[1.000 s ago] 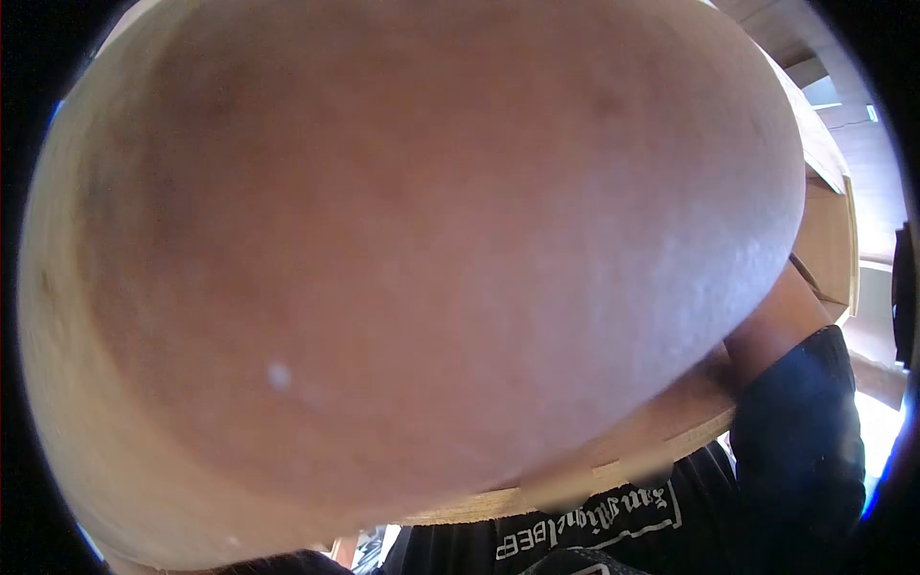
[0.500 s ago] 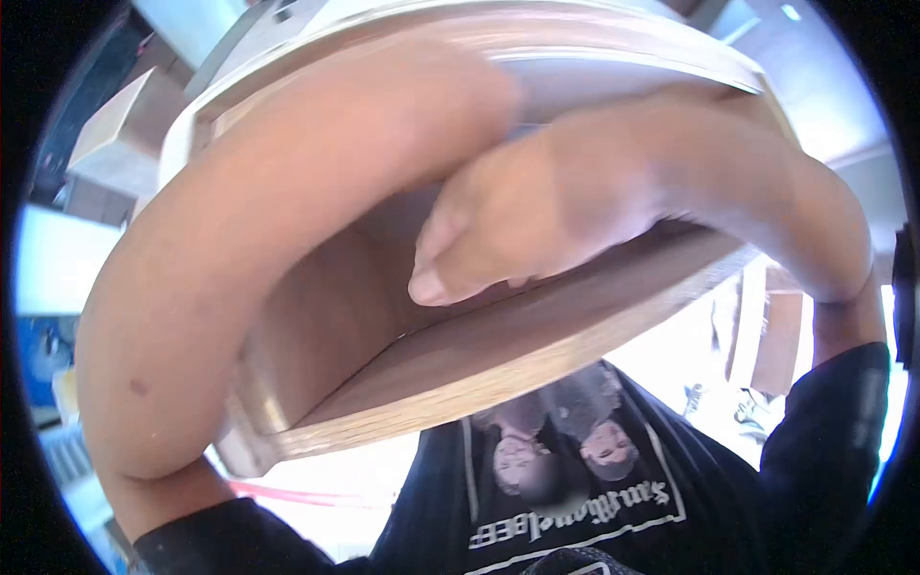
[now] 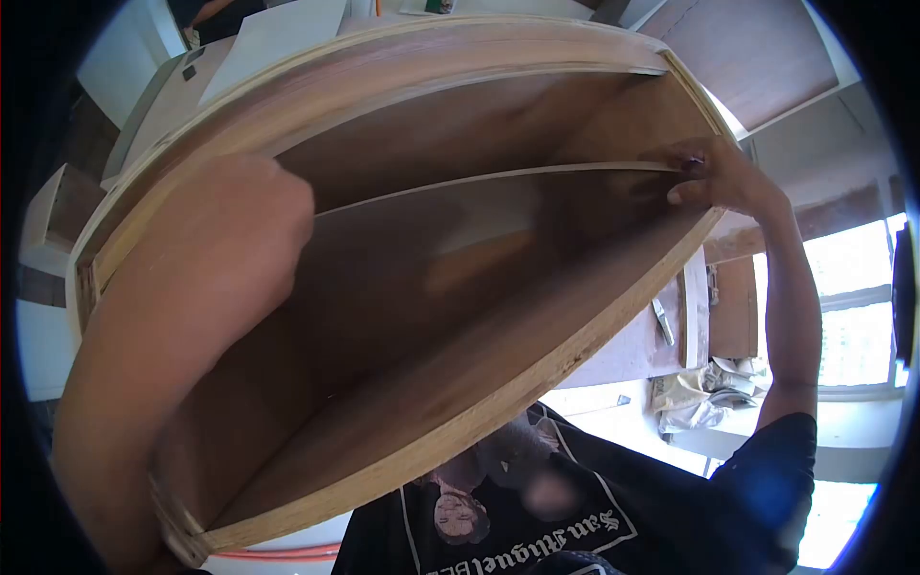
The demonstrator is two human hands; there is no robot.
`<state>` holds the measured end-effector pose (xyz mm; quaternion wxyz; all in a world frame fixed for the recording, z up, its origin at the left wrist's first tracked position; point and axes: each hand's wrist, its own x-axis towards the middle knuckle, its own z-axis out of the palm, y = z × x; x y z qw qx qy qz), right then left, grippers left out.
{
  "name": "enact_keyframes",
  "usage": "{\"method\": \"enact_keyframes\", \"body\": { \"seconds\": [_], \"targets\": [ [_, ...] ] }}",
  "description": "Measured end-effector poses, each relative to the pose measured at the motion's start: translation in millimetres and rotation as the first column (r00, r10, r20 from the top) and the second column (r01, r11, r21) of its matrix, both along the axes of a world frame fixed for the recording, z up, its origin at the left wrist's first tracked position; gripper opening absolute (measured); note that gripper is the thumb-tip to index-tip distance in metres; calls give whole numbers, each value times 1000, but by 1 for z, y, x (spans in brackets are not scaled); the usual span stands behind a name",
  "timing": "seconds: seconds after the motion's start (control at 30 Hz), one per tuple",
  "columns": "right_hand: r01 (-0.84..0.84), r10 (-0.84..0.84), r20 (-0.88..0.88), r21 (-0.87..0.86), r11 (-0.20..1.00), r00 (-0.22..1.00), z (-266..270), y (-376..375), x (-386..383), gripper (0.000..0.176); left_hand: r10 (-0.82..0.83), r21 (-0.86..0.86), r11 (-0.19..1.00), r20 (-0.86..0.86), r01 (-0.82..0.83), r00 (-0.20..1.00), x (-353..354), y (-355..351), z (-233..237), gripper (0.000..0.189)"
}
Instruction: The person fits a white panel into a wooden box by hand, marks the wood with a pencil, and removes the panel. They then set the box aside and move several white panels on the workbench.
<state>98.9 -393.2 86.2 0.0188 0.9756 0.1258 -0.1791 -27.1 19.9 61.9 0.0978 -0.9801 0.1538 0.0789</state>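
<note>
Bright daylight pours through a window (image 3: 853, 335) at three o'clock, washing out part of the view. Nearest, at six o'clock, is the wearer's black shirt (image 3: 671, 503), with printed portraits and white lettering that reads upside down from here. The left arm (image 3: 125, 412) enters at eight o'clock and the right arm (image 3: 795, 297) at four, both reaching to a big wooden box (image 3: 575, 364). That box takes up the middle, its open side facing the camera and its near rim slanting from seven o'clock up to two. The left hand (image 3: 249, 220), at ten o'clock, covers part of the opening with its back to the camera; its fingertips are out of sight, so I cannot tell whether they are clamped or loose. A thin board (image 3: 517, 173) runs across inside the box from beside the left hand to the right hand (image 3: 724, 177) at two o'clock. There the thumb is on the near side of the board's pale edge and the fingers are on the far side (whether they pinch it, I cannot tell). Beyond the rim at three o'clock, a small flat tool (image 3: 663, 324) lies on a pale tabletop (image 3: 613, 350), with a crumpled bundle (image 3: 685, 398) at four. Farther off, a white sheet (image 3: 273, 48) lies at eleven o'clock, and another person (image 3: 225, 21) partly shows just past it.
</note>
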Motion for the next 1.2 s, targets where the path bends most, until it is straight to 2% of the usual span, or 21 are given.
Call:
{"method": "enact_keyframes", "body": {
  "seconds": [0.07,0.23,0.33,0.43,0.63,0.7,0.77,0.93,1.07,1.2],
  "targets": [
    [-40,39,-17,-25,999,999,-3,3,3,60,37,54,998,-24,-36,999,-3,1,2,19],
    [-159,158,-18,-66,985,987,-13,4,19,50,31,64,997,1,-30,1000,-7,11,5,20],
    [-32,23,-38,-256,966,999,-5,23,17,45,31,48,998,47,-33,998,-10,16,5,20],
    [-231,231,22,-6,973,973,-1,8,18,44,53,18,998,58,-54,997,-12,20,7,20],
    [43,-40,-45,66,997,998,-2,26,34,42,78,-18,997,40,-77,996,-11,23,6,20],
    [29,-24,96,-42,999,995,-9,32,28,41,106,-9,994,32,-106,994,-8,21,3,20],
    [37,-23,161,-86,996,987,-16,39,26,40,146,31,989,39,-147,989,-6,17,-1,20],
    [88,-80,147,-44,995,986,-27,45,28,34,72,33,997,92,-75,993,-8,18,-13,16],
    [-70,74,215,-27,997,974,-36,33,31,33,-22,12,1000,195,20,981,-9,19,-18,5],
    [-289,269,312,21,957,911,-42,16,34,42,-51,12,999,218,50,975,-8,18,-20,3]
  ]
}}
